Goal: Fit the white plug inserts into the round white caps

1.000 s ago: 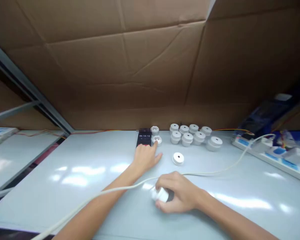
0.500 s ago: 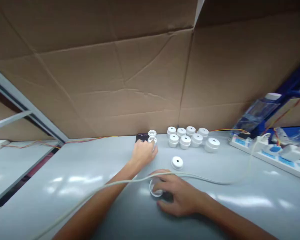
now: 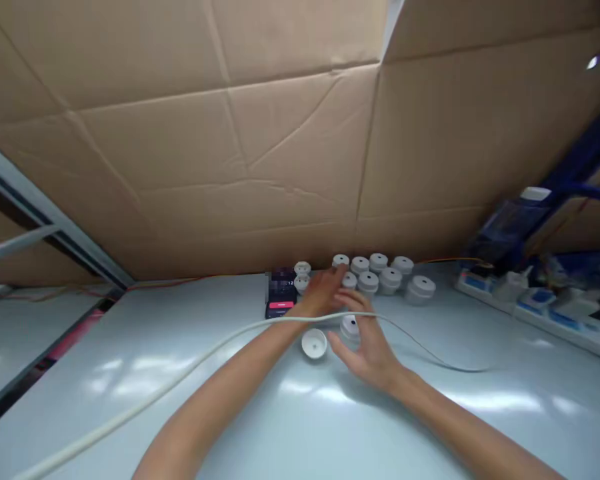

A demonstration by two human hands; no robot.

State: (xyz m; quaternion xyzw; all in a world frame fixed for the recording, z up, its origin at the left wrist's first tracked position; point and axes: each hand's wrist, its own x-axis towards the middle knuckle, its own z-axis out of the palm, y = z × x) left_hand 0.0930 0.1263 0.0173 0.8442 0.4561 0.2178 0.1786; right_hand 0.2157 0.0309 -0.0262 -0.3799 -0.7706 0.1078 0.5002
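My left hand (image 3: 324, 291) reaches to the back row, its fingers stretched out against a white round capped unit (image 3: 341, 260) with a dark centre hole. Whether it grips the unit is not clear. My right hand (image 3: 373, 347) is open, thumb and fingers spread around a similar single white unit (image 3: 349, 327) in front of the group. A white round cup-shaped cover (image 3: 314, 344) lies on the table, hollow side up, left of my right thumb. Several more capped units (image 3: 369, 283) stand in two rows behind my hands.
A phone (image 3: 281, 293) with a lit screen lies at the back beside two white round bases (image 3: 302, 283). A pale cable (image 3: 220, 343) runs across the view above my forearms. Power strips (image 3: 530, 307) and a bottle (image 3: 510, 217) are at right; cardboard (image 3: 280, 147) forms the back.
My left hand has left the white bases by the phone and moved right to the capped units. My right hand has let go of the cup-shaped cover and moved up and right.
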